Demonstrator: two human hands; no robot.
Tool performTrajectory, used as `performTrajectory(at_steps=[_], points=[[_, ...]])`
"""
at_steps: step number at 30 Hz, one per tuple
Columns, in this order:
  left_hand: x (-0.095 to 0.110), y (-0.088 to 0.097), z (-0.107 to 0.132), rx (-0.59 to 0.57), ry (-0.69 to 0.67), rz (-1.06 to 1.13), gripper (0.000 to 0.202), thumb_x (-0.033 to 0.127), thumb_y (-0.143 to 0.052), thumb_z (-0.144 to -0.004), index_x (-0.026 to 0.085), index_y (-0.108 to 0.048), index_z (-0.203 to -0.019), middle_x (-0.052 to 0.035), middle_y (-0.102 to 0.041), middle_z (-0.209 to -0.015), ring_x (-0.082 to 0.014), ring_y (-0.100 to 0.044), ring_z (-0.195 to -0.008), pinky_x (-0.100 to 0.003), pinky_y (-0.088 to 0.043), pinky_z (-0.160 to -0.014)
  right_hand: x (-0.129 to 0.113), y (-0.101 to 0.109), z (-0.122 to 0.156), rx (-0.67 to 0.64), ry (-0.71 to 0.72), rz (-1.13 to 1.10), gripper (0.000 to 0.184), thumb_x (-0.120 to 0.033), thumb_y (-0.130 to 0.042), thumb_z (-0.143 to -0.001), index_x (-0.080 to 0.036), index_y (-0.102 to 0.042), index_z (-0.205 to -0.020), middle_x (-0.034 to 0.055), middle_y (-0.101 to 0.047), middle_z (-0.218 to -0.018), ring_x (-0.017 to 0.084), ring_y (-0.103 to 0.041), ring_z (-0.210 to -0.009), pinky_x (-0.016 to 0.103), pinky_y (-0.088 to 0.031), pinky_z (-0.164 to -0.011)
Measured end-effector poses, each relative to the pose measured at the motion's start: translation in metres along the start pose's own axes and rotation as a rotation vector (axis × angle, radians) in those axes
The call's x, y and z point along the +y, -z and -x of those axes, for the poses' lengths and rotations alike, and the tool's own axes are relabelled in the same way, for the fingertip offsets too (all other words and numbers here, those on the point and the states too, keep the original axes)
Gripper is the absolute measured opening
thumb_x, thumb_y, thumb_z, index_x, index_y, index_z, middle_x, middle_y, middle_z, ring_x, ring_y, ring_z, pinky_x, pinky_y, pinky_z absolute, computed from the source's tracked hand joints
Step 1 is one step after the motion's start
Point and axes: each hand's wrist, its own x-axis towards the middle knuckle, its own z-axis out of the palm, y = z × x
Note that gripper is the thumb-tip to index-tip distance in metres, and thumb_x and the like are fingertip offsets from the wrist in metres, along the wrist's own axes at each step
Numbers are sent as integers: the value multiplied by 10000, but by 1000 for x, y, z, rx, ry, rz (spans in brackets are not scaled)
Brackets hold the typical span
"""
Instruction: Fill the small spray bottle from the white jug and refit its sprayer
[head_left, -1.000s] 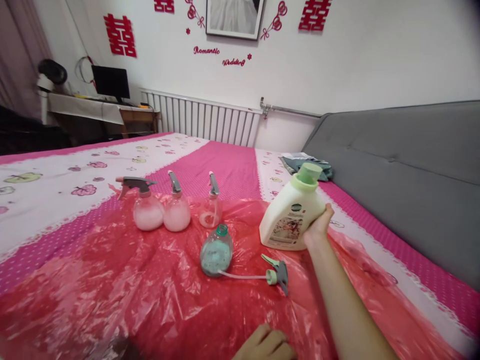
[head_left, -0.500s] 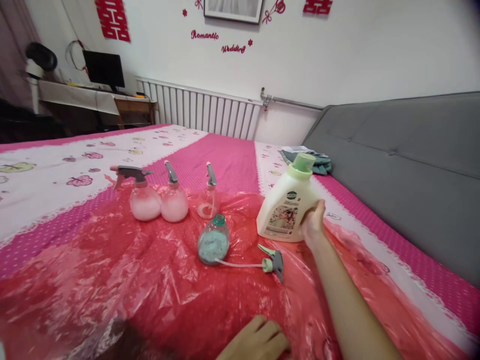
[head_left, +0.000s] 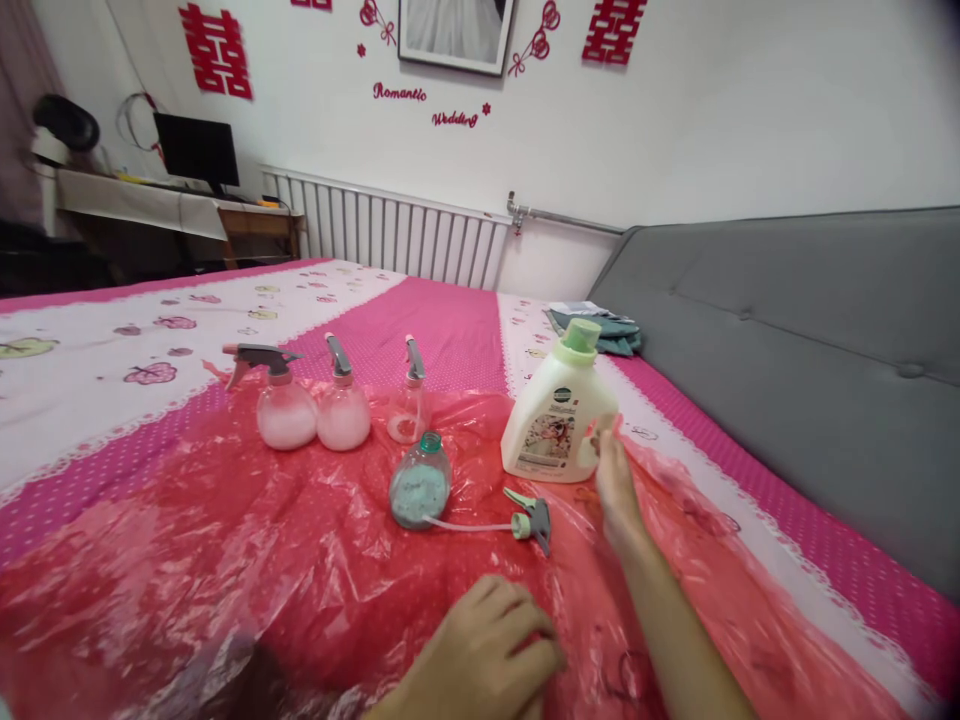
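A cream-white jug (head_left: 541, 455) with a pale green cap (head_left: 581, 336) is standing upright on a crinkled red plastic sheet (head_left: 315, 600), right of centre, its printed label facing the viewer. The person's right hand (head_left: 615, 480) is reaching along the jug's right side, fingertips at the handle; whether the fingers are gripping it or only touching it, I cannot tell. The left hand (head_left: 487, 640) is hovering or resting low in the foreground, back upward, its fingers loosely bent; the palm is hidden, so I cannot tell whether it is holding anything.

Left of the jug, a rounded clear bottle (head_left: 420, 492) is standing without its top, showing blue-green contents. Between this bottle and the left hand, a grey-and-green spray head (head_left: 534, 524) is lying on the sheet, its thin tube (head_left: 472, 527) stretching toward the bottle's foot. Farther back, three pink-tinted spray bottles (head_left: 343, 418) are standing in a row, the left two side by side, the third apart.

Beneath the sheet, a pink and white bedspread (head_left: 450, 330) is spreading out. Folded cloth (head_left: 619, 335) is lying behind the jug, near a grey padded headboard (head_left: 787, 370). A white radiator (head_left: 390, 235) is lining the far wall.
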Motion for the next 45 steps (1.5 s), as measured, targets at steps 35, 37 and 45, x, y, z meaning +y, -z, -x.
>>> performTrajectory(at_steps=[35, 37, 45], points=[[-125, 47, 16, 364, 982, 148, 582, 673, -257, -1041, 206, -452, -1327, -142, -572, -1299, -303, -553, -1247, -527, -413, -1110, 1, 33, 102, -518, 177, 491, 317, -463, -521, -947, -277, -690, -1141, 101, -566, -1303, 286, -627, -1249, 466, -530, -1057], [-125, 48, 17, 365, 994, 140, 598, 683, -250, -1035, 197, -445, -1323, -148, -561, -1302, -304, -547, -1250, -523, -416, -1109, -5, 37, 103, -448, 152, 456, 356, -500, -510, -952, -263, -669, -1164, 109, -565, -1318, 295, -599, -1281, 499, -490, -1106], [-115, 53, 25, 317, 978, 115, 521, 579, -328, -1047, 183, -460, -1359, -169, -584, -1387, -313, -553, -1337, -543, -406, -1150, -22, 28, 122, -292, 121, 259, 407, -517, -573, -924, -243, -633, -1219, 121, -622, -1356, 272, -633, -1219, 461, -541, -1039]])
